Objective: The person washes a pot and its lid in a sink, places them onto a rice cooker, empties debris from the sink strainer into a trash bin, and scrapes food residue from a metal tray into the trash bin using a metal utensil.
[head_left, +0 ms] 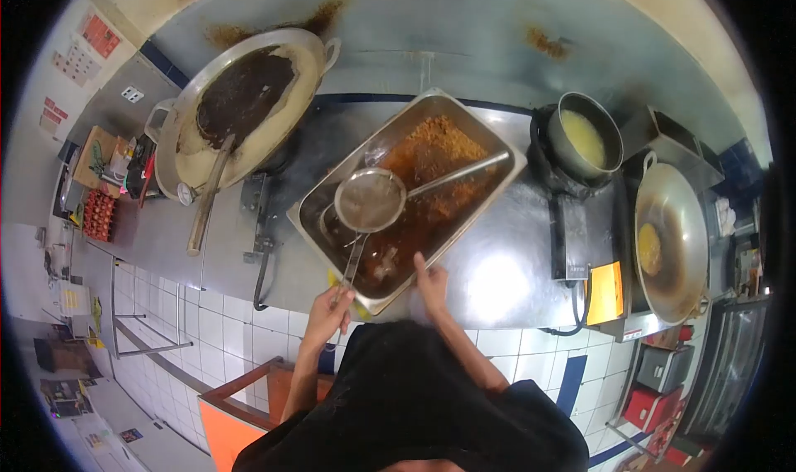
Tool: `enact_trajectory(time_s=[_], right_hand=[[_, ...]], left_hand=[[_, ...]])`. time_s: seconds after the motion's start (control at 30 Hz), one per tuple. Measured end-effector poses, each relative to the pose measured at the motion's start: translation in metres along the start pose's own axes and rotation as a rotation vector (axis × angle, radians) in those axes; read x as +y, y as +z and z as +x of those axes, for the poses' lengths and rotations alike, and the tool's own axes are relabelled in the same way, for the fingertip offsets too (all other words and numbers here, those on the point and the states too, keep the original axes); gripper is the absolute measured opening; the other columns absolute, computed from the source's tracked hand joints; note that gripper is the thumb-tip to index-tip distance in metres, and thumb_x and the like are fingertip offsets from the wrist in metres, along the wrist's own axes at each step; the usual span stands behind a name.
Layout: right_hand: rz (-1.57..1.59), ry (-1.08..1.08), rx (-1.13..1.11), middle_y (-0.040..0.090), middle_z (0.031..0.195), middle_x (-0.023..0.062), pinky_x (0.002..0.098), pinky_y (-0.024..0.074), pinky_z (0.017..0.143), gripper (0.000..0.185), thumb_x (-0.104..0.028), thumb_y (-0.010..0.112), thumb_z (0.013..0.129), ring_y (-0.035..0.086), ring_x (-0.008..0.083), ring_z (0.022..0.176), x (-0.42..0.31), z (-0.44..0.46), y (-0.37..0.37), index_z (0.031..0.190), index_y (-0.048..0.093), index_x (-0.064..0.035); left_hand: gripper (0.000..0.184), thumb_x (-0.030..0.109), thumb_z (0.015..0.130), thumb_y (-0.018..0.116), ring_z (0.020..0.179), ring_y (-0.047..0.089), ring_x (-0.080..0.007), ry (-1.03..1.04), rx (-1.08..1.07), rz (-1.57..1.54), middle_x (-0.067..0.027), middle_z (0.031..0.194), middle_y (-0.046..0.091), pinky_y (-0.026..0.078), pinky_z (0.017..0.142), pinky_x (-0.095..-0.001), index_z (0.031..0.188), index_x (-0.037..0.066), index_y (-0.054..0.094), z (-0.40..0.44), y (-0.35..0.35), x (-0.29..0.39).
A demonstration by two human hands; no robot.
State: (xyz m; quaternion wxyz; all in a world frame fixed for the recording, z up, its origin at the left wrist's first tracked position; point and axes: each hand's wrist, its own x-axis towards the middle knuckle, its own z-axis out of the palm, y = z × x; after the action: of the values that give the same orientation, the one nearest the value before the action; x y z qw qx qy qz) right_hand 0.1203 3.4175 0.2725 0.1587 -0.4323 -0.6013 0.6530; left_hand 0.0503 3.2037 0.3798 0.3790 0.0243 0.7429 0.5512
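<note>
My left hand (330,312) is closed around the thin handle of a round wire strainer (371,202). The strainer is held over a deep rectangular metal pan (493,197), its mesh facing up. Brown oily liquid and an orange-brown crumbly mass (448,140) fill part of the pan. A long metal utensil handle (460,174) slants from beside the strainer to the pan's right rim; its other end is hidden. My right hand (429,285) grips the pan's near right rim, thumb on top and the other fingers mostly out of sight.
Left stands a large wok (311,78) of dark liquid with a wooden-handled tool (205,211). On the right are a pot (587,136) of yellowish liquid on a burner and another wok (680,248). Red eggs (99,215) sit far left. An orange-topped stool (224,430) is below.
</note>
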Motion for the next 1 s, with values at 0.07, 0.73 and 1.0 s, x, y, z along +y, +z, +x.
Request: enact_trajectory(time_s=[0.07, 0.73, 1.0], right_hand=[[0.055, 0.131, -0.254, 0.054, 0.055, 0.0118, 0.0362, 0.0467, 0.058, 0.045, -0.037, 0.065, 0.089, 0.057, 0.0192, 0.055, -0.018, 0.003, -0.026, 0.067, 0.059, 0.0017], [-0.899, -0.505, 0.147, 0.063, 0.091, 0.032, 0.0481, 0.0454, 0.083, 0.071, -0.058, 0.035, 0.095, 0.059, 0.0473, 0.096, -0.126, 0.296, -0.119, 0.097, 0.068, 0.0044], [-0.757, -0.347, 0.346, 0.065, 0.093, 0.0301, 0.0497, 0.0466, 0.08, 0.065, -0.054, 0.037, 0.095, 0.061, 0.0463, 0.095, -0.08, 0.195, -0.152, 0.099, 0.069, 0.0024]], left_hand=[[0.03, 0.031, 0.095, 0.058, 0.037, 0.045, -0.0088, -0.003, 0.009, -0.029, -0.0016, 0.052, 0.05, 0.037, 0.037, -0.0224, 0.105, 0.002, 0.057, -0.006, -0.008, -0.013], [0.051, 0.042, 0.097, 0.048, 0.067, 0.046, -0.0183, 0.168, 0.686, -0.017, -0.012, 0.066, 0.053, 0.04, 0.064, -0.0364, 0.077, -0.005, 0.053, 0.076, 0.01, -0.08], [0.047, 0.036, 0.1, 0.043, 0.065, 0.047, -0.0201, 0.338, 0.76, 0.075, -0.0153, 0.066, 0.054, 0.041, 0.064, -0.0386, 0.083, -0.006, 0.057, 0.106, -0.045, -0.071]])
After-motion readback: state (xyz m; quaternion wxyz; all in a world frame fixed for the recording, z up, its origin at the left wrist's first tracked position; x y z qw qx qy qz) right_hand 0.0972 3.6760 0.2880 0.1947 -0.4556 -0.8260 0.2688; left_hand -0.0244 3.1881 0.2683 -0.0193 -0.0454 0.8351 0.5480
